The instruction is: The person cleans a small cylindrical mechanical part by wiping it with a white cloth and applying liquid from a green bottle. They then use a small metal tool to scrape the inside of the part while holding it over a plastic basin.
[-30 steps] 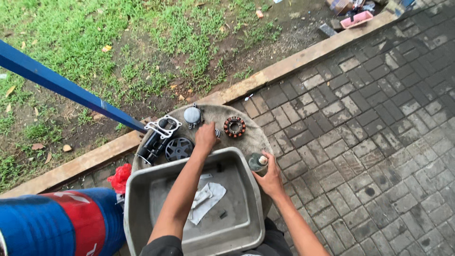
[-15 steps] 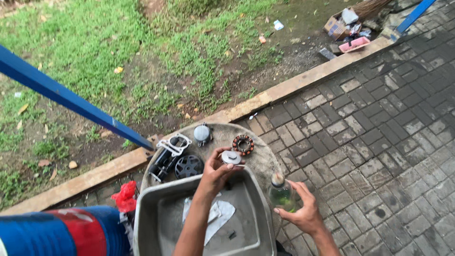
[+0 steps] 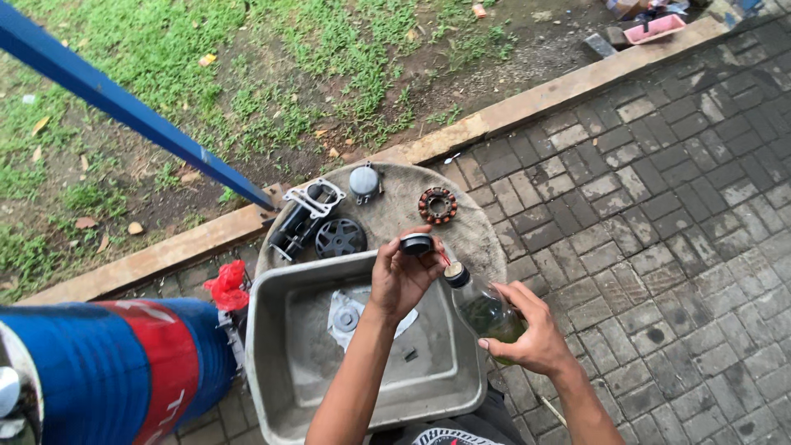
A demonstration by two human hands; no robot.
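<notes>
— Right hand [image 3: 527,330]? Closed round the belly of a glass bottle [image 3: 486,311], tilted, neck toward the left hand [image 3: 401,278]. Yellowish liquid inside.

— Left? Pinched shut on a small dark round part [image 3: 416,243], held just at the bottle's mouth, above the far right corner of the grey tray [image 3: 272,330].

— Step? Looks like wetting or rinsing the part over the tray. Next move probably calls for a steady tilt, part kept low over the tray.

— Around? Tray on a round stone surface [image 3: 486,247]; paper and a disc inside. At the far edge: a cylinder block [image 3: 306,213], a black fan wheel [image 3: 340,237], a grey cap [image 3: 363,181], a copper stator [image 3: 437,205].
</notes>
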